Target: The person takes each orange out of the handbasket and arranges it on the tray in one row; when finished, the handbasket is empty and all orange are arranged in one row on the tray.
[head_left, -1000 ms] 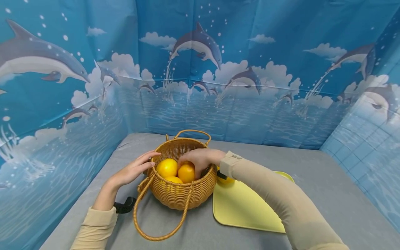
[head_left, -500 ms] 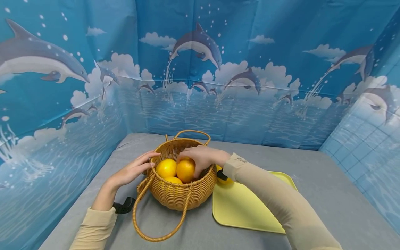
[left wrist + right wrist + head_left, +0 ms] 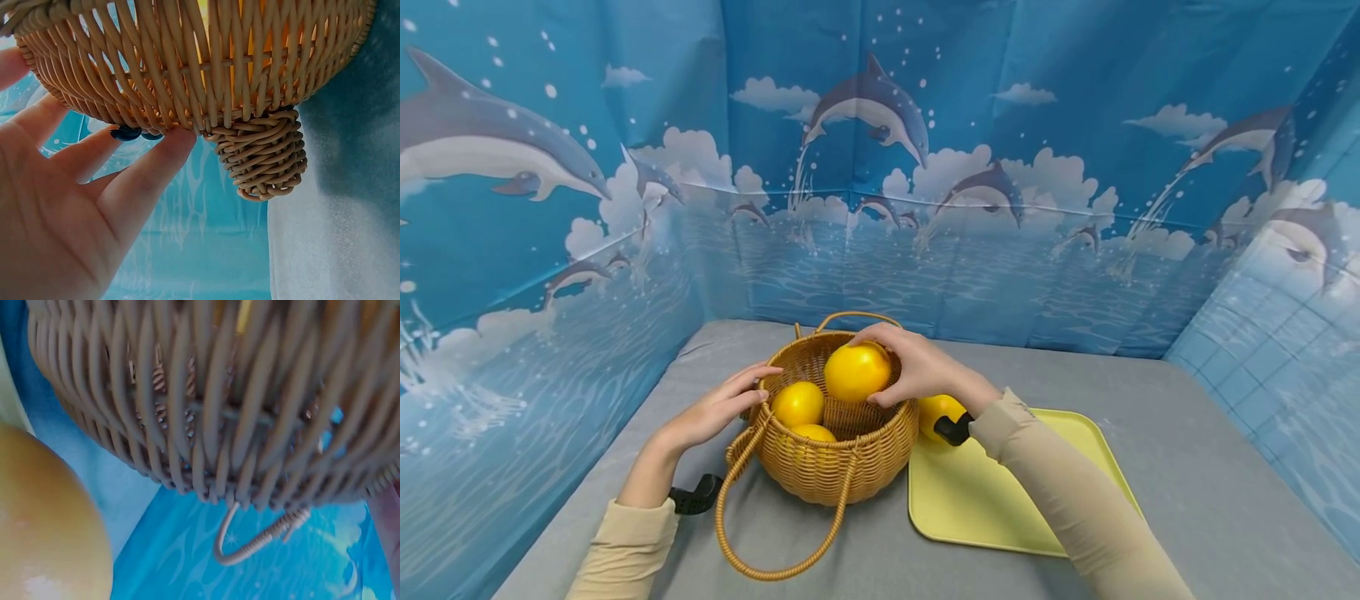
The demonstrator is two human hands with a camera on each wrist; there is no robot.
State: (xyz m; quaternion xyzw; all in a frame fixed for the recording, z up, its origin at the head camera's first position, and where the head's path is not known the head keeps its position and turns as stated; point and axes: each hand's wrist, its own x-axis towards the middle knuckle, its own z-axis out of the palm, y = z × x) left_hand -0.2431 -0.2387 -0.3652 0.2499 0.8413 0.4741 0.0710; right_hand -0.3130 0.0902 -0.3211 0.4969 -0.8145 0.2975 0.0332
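My right hand (image 3: 917, 367) grips an orange (image 3: 857, 372), thumb below and fingers over its top, at the far right part of the wicker basket's (image 3: 835, 467) mouth. Two more oranges lie inside: one whole in view (image 3: 798, 404), the other orange (image 3: 812, 433) partly hidden behind the near rim. My left hand (image 3: 715, 410) holds the basket's left rim, fingertips over the edge. In the left wrist view the thumb (image 3: 178, 145) meets the rim beside a woven handle base (image 3: 262, 156). The right wrist view shows the basket's weave (image 3: 212, 412); the held orange is out of sight there.
A yellow tray (image 3: 977, 508) lies right of the basket, partly under my right forearm. Another orange (image 3: 938, 414) rests at its left end against the basket. One basket handle (image 3: 782, 575) flops toward me onto the grey cloth (image 3: 685, 567); the other handle (image 3: 857, 314) stands at the back.
My right hand has lifted one orange from among the others inside the basket, up and slightly right to the rim's height. The left hand stays on the rim.
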